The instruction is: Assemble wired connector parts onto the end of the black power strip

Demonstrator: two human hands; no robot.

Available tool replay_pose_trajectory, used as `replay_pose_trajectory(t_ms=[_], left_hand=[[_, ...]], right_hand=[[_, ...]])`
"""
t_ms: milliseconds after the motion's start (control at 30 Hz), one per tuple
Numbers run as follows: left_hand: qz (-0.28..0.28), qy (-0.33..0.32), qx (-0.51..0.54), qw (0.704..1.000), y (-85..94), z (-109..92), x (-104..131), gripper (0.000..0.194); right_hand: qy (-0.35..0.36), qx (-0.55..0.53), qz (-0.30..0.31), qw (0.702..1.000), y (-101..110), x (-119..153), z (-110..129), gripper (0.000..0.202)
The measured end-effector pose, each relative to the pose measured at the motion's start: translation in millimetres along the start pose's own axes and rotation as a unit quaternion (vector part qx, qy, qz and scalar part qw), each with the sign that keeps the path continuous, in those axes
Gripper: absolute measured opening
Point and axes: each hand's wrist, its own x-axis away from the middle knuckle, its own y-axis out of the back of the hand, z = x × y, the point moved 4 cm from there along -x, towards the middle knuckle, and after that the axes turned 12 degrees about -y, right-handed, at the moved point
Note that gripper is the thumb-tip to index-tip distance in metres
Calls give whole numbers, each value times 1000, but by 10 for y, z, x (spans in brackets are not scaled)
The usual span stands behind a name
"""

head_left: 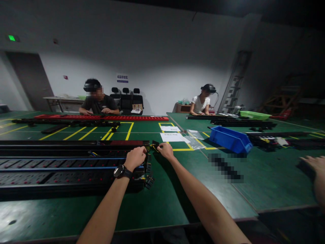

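Note:
Several long black power strips (63,178) with rows of sockets lie side by side on the green table, blue edging between them. My left hand (136,158), a watch on its wrist, is closed over the right end of the farthest black power strip (122,143). Just beyond that end, my right hand (166,150) pinches a small black end piece (155,145). Yellow wires run from the piece toward the strip's end. Other black end pieces (149,182) hang on wires at the nearer strips' ends.
A blue bin (230,139) stands to the right, near papers (172,137) and plastic bags. Across the table, two people work by a red rail (101,117) and black rails. Another person's hand (313,165) rests at the right edge. A green tray (255,115) sits farther back.

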Motion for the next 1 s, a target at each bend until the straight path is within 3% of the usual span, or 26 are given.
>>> replay_pose_trajectory(t_ms=[567,833,1000], left_hand=[[9,8,4,1000,35,-32,10,28],[6,9,-1,1000,16,-16,8,29],[7,9,-3,1000,10,-18,5,29]], right_hand=[[13,-73,57,996,-115,-20,13,25],[13,-101,77,992,-147,-46,-16,16],[-26,-140,97,985,-173,-65,-6,41]])
